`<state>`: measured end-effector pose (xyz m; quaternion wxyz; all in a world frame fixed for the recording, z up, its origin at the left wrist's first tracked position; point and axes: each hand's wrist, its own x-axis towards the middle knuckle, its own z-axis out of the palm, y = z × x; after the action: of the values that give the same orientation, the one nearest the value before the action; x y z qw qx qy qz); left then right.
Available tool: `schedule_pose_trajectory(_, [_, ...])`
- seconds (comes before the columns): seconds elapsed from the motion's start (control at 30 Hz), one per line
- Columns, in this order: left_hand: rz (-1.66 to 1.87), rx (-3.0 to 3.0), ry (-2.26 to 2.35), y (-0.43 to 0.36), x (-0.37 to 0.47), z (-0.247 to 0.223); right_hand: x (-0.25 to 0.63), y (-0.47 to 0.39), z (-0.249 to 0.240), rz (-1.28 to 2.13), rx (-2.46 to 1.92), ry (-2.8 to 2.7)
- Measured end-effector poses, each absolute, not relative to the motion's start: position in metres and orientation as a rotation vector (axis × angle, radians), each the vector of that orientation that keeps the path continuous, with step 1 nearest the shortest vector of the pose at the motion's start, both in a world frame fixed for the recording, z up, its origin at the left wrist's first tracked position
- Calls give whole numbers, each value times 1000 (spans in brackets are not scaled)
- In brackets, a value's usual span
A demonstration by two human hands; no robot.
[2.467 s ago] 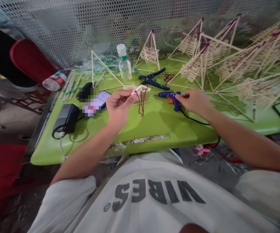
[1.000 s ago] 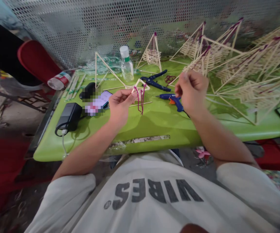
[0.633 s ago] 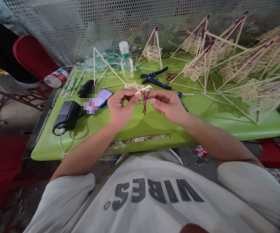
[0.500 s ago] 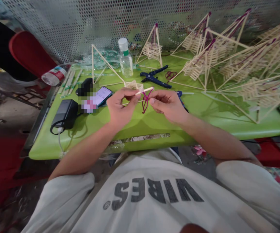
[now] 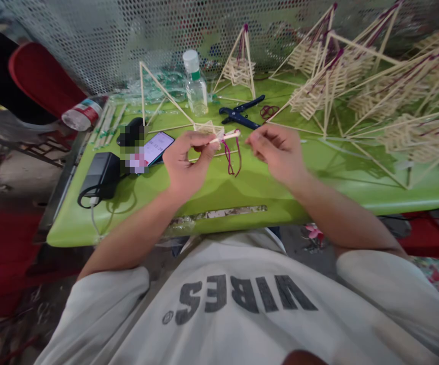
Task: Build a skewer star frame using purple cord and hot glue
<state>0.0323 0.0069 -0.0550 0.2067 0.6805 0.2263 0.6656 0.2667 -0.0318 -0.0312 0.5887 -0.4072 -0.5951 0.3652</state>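
My left hand (image 5: 187,165) pinches thin pale wooden sticks (image 5: 231,135) whose ends stick out to the right. Purple cord (image 5: 228,158) hangs in loops from that end, with one loose strand dangling. A small stack of crossed sticks (image 5: 206,128) lies just behind these fingers, partly hidden by them. To the right, apart from the cord, is my right hand (image 5: 280,152), its thumb and fingers pressed together. Whatever it may hold is too small to see.
Dark blue pliers (image 5: 240,112), a coil of cord (image 5: 268,111) and a clear bottle (image 5: 196,88) lie or stand behind the hands. A phone (image 5: 160,147) and black power bank (image 5: 103,175) sit left. Several stick frames (image 5: 326,96) crowd the right of the green table (image 5: 135,223).
My right hand has moved right, away from the stick ends. The purple cord, close to its fingers before, now hangs free with a strand dangling. My left hand keeps its pinch.
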Motion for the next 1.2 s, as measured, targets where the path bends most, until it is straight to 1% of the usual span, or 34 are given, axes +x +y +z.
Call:
schedule_pose_trajectory(0.07, [1892, 1956, 599, 6, 30, -51, 274, -29, -29, 636, -1002, -1368])
schedule_pose_trajectory(0.1, [1912, 1993, 584, 4, 29, -49, 277, -27, -28, 612, -1010, -1367])
schedule_pose_trajectory(0.13, [1928, 2031, 581, 3, 28, -47, 279, -25, -29, 655, -1009, -1380])
schedule_pose_trajectory(0.3, [1935, 2119, 723, -2, 21, -37, 272, -24, -40, 1146, -876, -1446])
schedule_pose_trajectory(0.4, [2002, 2233, 619, 2, 19, -31, 264, -30, -44, 1289, -739, -1500])
schedule_pose_trajectory(0.47, [2028, 2271, 563, 5, 19, -27, 262, -36, -43, 1310, -670, -1627])
schedule_pose_trajectory(0.63, [2065, 2170, 677, 14, 18, -12, 253, -57, -42, 1222, -601, -2230])
schedule_pose_trajectory(0.77, [2263, 2304, 556, 19, 11, 10, 244, -66, -48, 1018, -591, -2555])
schedule_pose_trajectory(0.9, [2353, 2349, 614, 22, -5, 30, 242, -63, -50, 897, -632, -2652])
schedule_pose_trajectory(1.0, [2298, 2358, 706, 17, -20, 39, 243, -61, -51, 845, -681, -2669])
schedule_pose_trajectory(1.1, [2228, 2314, 849, 4, -33, 41, 243, -59, -55, 780, -756, -2668])
schedule_pose_trajectory(1.2, [2301, 2193, 945, -14, -37, 32, 243, -59, -58, 717, -850, -2600])
